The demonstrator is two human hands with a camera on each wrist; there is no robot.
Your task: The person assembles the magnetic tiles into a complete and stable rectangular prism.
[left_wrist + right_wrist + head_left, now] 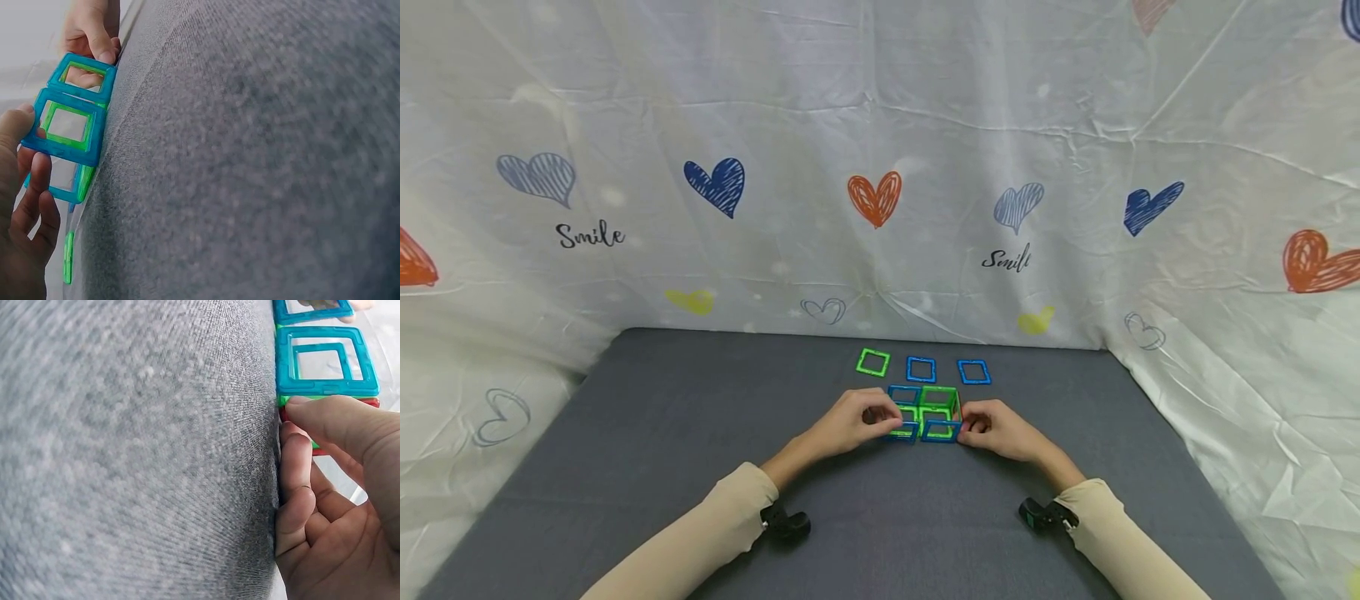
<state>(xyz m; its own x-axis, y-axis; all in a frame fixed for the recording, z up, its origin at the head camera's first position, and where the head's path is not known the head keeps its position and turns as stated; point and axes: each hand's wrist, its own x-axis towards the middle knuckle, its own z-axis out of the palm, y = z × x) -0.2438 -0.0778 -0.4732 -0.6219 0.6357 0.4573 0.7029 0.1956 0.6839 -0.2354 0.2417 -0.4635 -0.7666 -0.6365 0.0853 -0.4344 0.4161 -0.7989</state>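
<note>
Magnetic tiles with square open frames stand joined in a small boxy structure on the dark cloth. Blue tiles form its front, and green tiles (939,389) show at the top and inside. My left hand (861,421) pinches the left front blue tile (56,149) between thumb and fingers. At the right front corner, my right hand (1000,429) grips the lower edge of a red tile (371,402), thumb and curled fingers close together there. Beside it stands the right front blue tile (284,362). The fingers partly hide the red tile.
Behind the structure, a loose green tile (873,372) and two blue tiles, one in the middle (921,380) and one at the right (975,382), lie flat in a row. A white curtain (805,250) printed with hearts hangs behind the grey table (700,408).
</note>
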